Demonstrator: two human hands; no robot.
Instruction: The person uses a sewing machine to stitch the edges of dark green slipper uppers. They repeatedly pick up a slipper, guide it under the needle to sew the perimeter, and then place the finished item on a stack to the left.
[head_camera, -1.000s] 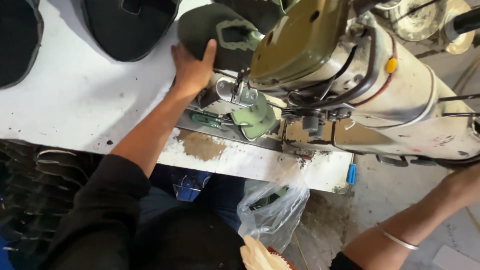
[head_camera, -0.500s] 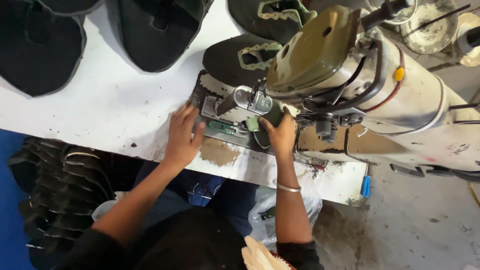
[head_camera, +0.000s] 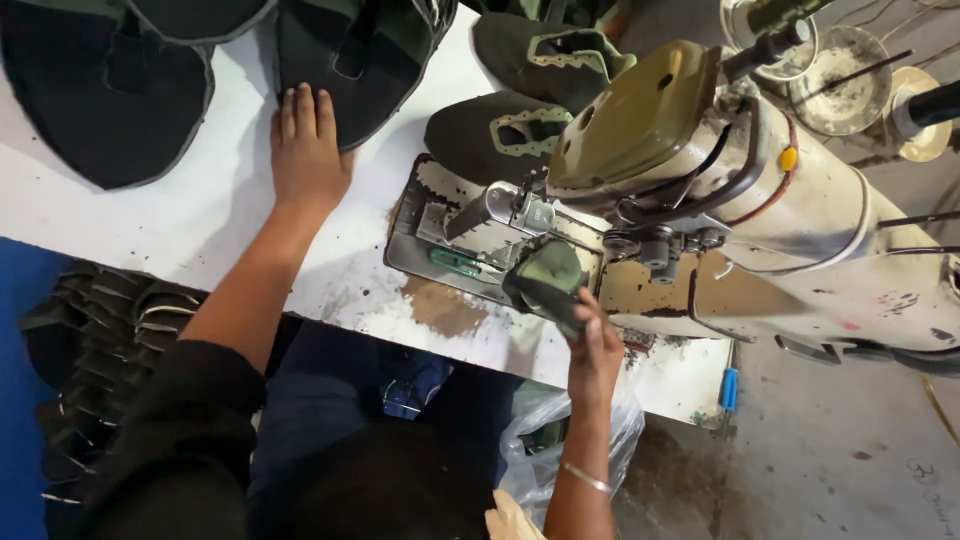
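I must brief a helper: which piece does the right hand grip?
Start at the sewing machine. Below its needle the right hand grips a small folded green piece. Unlike the flat dark uppers behind, it is bunched up.

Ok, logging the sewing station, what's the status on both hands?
Left hand flat on a dark shoe upper on the white table. Right hand grips a green piece at the sewing machine. Nothing between them.

A stained white surface (head_camera: 180, 225) carries dark shoe uppers (head_camera: 100, 85), olive cut pieces (head_camera: 500, 135), a sewing machine (head_camera: 760, 210) and the flat left hand (head_camera: 305, 150).
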